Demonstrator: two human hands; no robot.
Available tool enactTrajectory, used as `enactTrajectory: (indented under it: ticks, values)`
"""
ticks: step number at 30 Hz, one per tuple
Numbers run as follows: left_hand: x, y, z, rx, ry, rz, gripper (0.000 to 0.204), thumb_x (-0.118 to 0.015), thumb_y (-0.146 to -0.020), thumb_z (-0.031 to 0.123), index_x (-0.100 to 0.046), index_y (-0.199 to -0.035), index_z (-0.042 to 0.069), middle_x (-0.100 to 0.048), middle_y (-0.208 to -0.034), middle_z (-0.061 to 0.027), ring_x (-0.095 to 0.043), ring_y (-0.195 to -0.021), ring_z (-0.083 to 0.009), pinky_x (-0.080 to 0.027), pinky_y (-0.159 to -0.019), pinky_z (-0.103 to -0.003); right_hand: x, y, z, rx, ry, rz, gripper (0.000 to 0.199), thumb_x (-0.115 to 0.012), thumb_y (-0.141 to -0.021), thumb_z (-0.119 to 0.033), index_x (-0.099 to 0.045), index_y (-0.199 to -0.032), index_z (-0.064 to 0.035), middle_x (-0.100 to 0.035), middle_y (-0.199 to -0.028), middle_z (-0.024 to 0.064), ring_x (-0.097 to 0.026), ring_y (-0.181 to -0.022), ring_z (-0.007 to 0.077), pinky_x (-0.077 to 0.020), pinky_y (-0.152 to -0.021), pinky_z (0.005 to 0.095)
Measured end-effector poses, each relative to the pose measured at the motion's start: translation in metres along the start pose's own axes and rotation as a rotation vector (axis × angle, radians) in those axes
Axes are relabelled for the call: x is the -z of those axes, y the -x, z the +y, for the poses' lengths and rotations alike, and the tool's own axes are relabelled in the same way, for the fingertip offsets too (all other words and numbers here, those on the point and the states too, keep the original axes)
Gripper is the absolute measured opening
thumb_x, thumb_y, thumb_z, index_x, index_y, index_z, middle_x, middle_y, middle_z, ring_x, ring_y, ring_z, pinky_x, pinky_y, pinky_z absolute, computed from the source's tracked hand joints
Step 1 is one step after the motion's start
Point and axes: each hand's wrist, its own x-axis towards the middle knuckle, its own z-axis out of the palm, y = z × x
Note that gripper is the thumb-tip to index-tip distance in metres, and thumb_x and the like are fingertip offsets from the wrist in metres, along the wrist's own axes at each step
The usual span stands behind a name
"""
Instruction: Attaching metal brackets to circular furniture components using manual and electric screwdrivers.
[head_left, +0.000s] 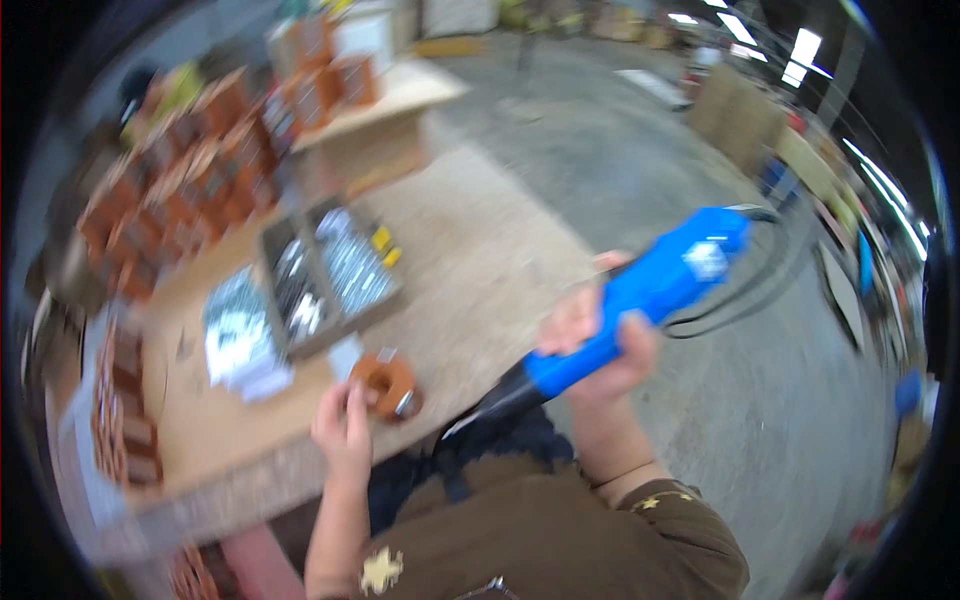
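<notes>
In my right hand [607,345] is a blue corded power screwdriver [650,290], its black nose pointing down and left toward the table edge. The fingers wrap round its body. My left hand [342,420] pinches the left rim of a reddish-brown ring-shaped piece [398,378] between thumb and fingers. This piece has a hole in its middle and a small shiny spot on its lower right; motion blur hides what that spot is. It is held over the table's front edge, apart from the screwdriver tip.
On the wooden table [480,230] stands a divided grey tray [330,338] of small metal and plastic-looking pieces. White sheets or packets [240,335] lie beside it. Reddish-brown blocks [190,190] are stacked behind; others [125,400] stand at left. A black cord [735,315] trails from the tool.
</notes>
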Motion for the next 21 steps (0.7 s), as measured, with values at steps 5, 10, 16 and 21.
enactTrajectory:
  ticks: [5,10,16,21]
  values:
    - [0.022,-0.023,0.013,0.334,0.412,-0.164,0.01,-0.057,-0.086,0.008,-0.054,-0.092,0.001,-0.058,-0.075,-0.0012,-0.055,-0.067,-0.0065,-0.044,-0.06,-0.02,0.002,-0.002,-0.015,-0.001,-0.053,-0.135,0.055,-0.054,-0.083,-0.025,-0.029,-0.125,-0.0002,-0.045,-0.076,0.0039,-0.044,-0.066,0.0131,-0.0385,-0.062,0.0294]
    - [0.046,-0.011,0.004,0.456,0.373,-0.218,0.013,-0.054,-0.087,0.011,-0.058,-0.092,0.0,-0.061,-0.075,-0.0033,-0.055,-0.068,-0.0064,-0.043,-0.06,-0.019,0.008,-0.006,0.0,-0.072,-0.07,-0.215,0.056,-0.052,-0.085,-0.026,-0.027,-0.128,0.0007,-0.048,-0.08,0.006,-0.047,-0.068,0.015,-0.0401,-0.064,0.0319]
    - [0.046,-0.01,0.004,0.551,0.441,-0.283,0.013,-0.055,-0.087,0.011,-0.056,-0.094,0.001,-0.064,-0.077,-0.0056,-0.054,-0.063,-0.0057,-0.042,-0.059,-0.018,0.002,-0.001,0.008,-0.101,-0.079,-0.218,0.056,-0.053,-0.085,-0.025,-0.026,-0.127,0.0003,-0.048,-0.08,0.0066,-0.048,-0.069,0.015,-0.0405,-0.064,0.0322]
    - [0.042,-0.016,-0.005,0.563,0.446,-0.325,0.013,-0.054,-0.087,0.012,-0.053,-0.096,0.003,-0.065,-0.078,-0.0062,-0.053,-0.062,-0.0048,-0.042,-0.059,-0.018,0.002,0.003,0.005,-0.079,-0.043,-0.188,0.056,-0.053,-0.085,-0.025,-0.025,-0.127,0.0001,-0.048,-0.079,0.0065,-0.048,-0.069,0.015,-0.041,-0.064,0.0322]
